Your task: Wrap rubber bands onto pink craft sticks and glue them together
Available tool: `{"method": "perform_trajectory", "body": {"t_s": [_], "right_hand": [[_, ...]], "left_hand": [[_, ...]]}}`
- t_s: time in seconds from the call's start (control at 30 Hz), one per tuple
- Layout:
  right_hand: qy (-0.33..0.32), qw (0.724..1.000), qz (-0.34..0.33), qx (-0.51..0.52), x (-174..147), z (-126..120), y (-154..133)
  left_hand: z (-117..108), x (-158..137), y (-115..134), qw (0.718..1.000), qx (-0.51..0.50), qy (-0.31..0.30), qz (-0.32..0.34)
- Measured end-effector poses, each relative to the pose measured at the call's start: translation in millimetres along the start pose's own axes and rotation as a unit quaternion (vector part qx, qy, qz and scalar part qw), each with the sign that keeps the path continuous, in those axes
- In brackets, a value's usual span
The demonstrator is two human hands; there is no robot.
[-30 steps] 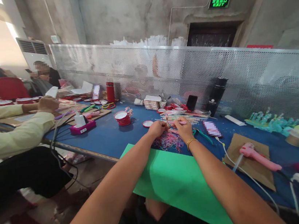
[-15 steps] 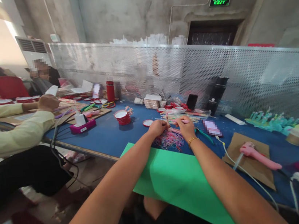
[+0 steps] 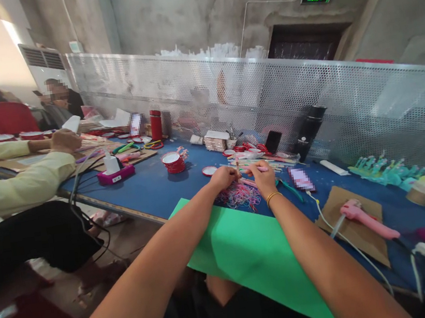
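My left hand [image 3: 223,178] is closed, pinching a thin brownish stick [image 3: 237,166] that stands upright from the fingertips. Close beside it on the right, my right hand [image 3: 265,179] wraps round a pink pen-like tool [image 3: 262,168], whose tip is too small to make out. Below both hands lies a tangled heap of thin pink, purple and blue loops [image 3: 239,198]. Under my forearms a green sheet [image 3: 243,249] hangs over the table edge towards my lap. Teal-handled pliers [image 3: 292,190] lie just right of my right hand.
Behind my hands lie many thin sticks [image 3: 275,161]. A stack of red-rimmed discs [image 3: 174,163] stands left on the blue table [image 3: 146,188]. A pink glue gun [image 3: 369,219] rests on cardboard at right, its cable nearby. A co-worker's hand [image 3: 66,140] is at far left.
My hands stay almost in place, the left still pinching the stick and the right still holding the pink tool. The camera view has shifted slightly.
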State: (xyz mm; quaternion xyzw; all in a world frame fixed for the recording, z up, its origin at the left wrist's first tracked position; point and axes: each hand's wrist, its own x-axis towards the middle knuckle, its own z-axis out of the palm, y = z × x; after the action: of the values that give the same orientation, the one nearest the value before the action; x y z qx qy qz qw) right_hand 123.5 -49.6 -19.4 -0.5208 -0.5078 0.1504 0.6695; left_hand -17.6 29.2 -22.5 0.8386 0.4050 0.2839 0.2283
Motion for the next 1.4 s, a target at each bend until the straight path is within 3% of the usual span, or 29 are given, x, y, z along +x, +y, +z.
{"method": "perform_trajectory", "body": {"t_s": [0.1, 0.3, 0.5, 0.7, 0.9, 1.07, 1.23, 1.4], "right_hand": [[-0.022, 1.0, 0.014, 0.011, -2.1, 2.0, -3.1], [0.026, 0.999, -0.006, -0.027, 1.6, -2.3, -1.8], [-0.015, 0.999, 0.022, 0.019, -1.6, 4.4, -4.8], [0.015, 1.0, -0.003, -0.012, 1.2, 0.5, -0.2], [-0.019, 1.0, 0.014, 0.009, -1.4, 3.5, -3.1], [0.018, 1.0, -0.011, -0.014, 2.8, 0.7, 2.9], [-0.008, 1.0, -0.011, 0.015, 0.7, 4.8, 1.0], [0.022, 1.0, -0.007, 0.009, 3.1, 1.0, 0.3]], "left_hand": [[-0.2, 0.2, -0.3, 1.0, 0.008, -0.001, 0.01], [-2.0, -1.7, 2.6, 1.0, 0.001, 0.002, 0.016], [-0.6, -0.5, 1.5, 1.0, -0.008, 0.01, 0.016], [-0.1, -0.2, 1.0, 1.0, -0.004, 0.004, 0.0], [0.2, -0.7, 0.4, 1.0, 0.005, 0.007, -0.002], [0.1, -1.4, 1.0, 1.0, -0.008, 0.0, -0.005], [0.9, -0.4, 0.5, 1.0, -0.014, 0.0, -0.01], [1.6, 1.1, -1.7, 1.0, -0.022, -0.003, 0.002]]}}
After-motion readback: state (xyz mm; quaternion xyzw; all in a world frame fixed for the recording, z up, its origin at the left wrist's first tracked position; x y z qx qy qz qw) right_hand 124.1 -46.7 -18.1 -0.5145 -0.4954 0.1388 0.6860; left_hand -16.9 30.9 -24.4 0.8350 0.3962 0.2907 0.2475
